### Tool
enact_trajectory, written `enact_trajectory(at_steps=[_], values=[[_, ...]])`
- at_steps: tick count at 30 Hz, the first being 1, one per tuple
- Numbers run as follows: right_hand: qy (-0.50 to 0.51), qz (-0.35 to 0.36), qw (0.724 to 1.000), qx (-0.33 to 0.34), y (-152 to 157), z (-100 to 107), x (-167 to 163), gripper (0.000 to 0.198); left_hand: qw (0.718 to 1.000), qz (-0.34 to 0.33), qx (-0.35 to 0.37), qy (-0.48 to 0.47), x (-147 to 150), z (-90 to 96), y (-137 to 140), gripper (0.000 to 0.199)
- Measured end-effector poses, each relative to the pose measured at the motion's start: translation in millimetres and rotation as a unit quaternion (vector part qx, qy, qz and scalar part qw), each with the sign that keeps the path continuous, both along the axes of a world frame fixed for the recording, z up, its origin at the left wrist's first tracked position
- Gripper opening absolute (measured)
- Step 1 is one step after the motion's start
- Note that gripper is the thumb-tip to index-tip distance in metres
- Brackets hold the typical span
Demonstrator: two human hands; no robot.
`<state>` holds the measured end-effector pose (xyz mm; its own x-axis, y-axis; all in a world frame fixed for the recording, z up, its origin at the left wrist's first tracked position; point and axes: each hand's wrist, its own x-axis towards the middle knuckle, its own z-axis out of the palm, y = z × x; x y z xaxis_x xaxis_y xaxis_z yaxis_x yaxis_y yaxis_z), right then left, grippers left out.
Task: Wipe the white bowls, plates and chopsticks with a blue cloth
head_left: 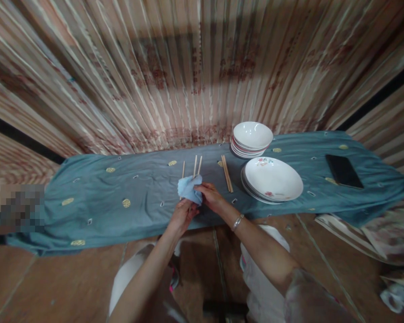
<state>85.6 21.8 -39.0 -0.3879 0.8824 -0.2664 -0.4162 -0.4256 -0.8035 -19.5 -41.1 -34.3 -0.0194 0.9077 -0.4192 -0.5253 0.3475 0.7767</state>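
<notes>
My left hand (pixel 183 214) is closed near the front edge of the table, around the lower ends of a pair of chopsticks (pixel 195 165). Their upper ends stick out past a light blue cloth (pixel 190 188). My right hand (pixel 211 195) pinches that cloth, which is wrapped around the chopsticks and hides their middle. Just left of the pair, a single chopstick (pixel 183 168) appears to lie on the tablecloth, partly covered by the blue cloth. To the right of my hands, several more chopsticks (pixel 226 173) lie side by side.
A stack of white bowls (pixel 253 134) stands at the back right, with a stack of white floral plates (pixel 274 178) in front of it. Farther right lies a dark flat tablet-like object (pixel 344 171). A green-blue tablecloth (pixel 101 197) covers the table; a patterned curtain (pixel 188 67) hangs behind.
</notes>
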Motion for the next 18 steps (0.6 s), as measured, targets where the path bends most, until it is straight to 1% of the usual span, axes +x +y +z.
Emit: enact_trajectory(at_steps=[4, 8, 12, 18], values=[[-0.002, -0.034, 0.999, -0.002, 4.6, -2.3, 2.5, 0.018, 1.0, -0.028, 0.004, 0.001, 0.4, -2.8, -1.3, 0.038], [0.013, -0.075, 0.997, -0.001, 14.7, 0.1, 11.3, 0.014, 0.998, -0.061, 0.0, 0.011, 0.8, -7.9, -4.0, 0.037], [0.008, -0.104, 0.995, 0.0, 27.1, 3.0, 24.6, 0.019, 0.996, -0.084, -0.002, 0.014, 2.4, -10.7, -7.1, 0.041], [-0.001, -0.126, 0.991, 0.045, 43.5, -2.9, 41.2, 0.019, 0.994, -0.105, -0.005, 0.015, 3.7, -11.4, -10.5, 0.043]])
